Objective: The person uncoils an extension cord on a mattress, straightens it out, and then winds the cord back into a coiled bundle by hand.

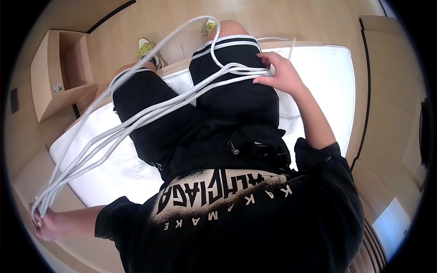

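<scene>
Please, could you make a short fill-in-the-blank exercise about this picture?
1. ____ the left hand and the right hand hold the pale cable.
2. The hand nearer the shoes is the ____ one.
3. The striped shorts are mainly ____.
Missing words: both; right; black.

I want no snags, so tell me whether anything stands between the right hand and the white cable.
Nothing visible does: strands of the white cable lie between the thumb and fingers of the right hand.
</scene>
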A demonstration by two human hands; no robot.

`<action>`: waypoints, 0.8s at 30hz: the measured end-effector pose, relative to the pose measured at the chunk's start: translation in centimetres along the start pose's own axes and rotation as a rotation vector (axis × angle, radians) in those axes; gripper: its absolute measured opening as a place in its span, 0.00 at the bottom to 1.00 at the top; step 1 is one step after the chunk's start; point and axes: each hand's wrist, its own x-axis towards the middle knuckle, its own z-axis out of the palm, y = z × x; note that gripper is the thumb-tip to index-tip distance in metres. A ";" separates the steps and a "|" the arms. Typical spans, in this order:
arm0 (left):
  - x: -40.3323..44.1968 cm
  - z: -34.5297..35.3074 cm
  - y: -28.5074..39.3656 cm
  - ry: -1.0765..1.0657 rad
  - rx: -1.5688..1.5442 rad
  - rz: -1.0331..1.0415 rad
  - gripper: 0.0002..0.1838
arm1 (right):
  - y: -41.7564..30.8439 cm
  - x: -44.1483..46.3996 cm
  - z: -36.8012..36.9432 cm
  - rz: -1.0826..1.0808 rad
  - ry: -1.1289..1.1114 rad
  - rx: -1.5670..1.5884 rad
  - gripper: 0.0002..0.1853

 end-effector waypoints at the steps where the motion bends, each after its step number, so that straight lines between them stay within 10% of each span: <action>1: 1.2 -0.7 0.6 0.004 0.021 0.009 0.09 | -0.6 0.1 -0.6 0.042 -0.120 -0.028 0.39; 10: 4.9 -0.8 3.7 0.208 0.208 0.080 0.12 | 1.4 -2.5 -5.3 -0.148 -0.335 -0.539 0.20; 14: 4.1 -0.6 5.5 0.131 0.156 0.037 0.13 | 4.1 -3.4 -13.6 -0.097 0.329 -0.664 0.12; 19: 4.4 -1.3 4.6 0.181 0.054 -0.073 0.14 | 2.6 -5.6 -17.7 -0.077 0.390 -0.816 0.09; 22: 3.8 -4.7 3.5 0.209 1.161 0.349 0.15 | 6.5 -8.2 -16.2 0.297 0.116 -0.968 0.13; 24: 5.9 -9.9 5.2 0.153 1.617 0.492 0.14 | 12.1 -10.8 -14.1 0.646 -0.021 -0.457 0.12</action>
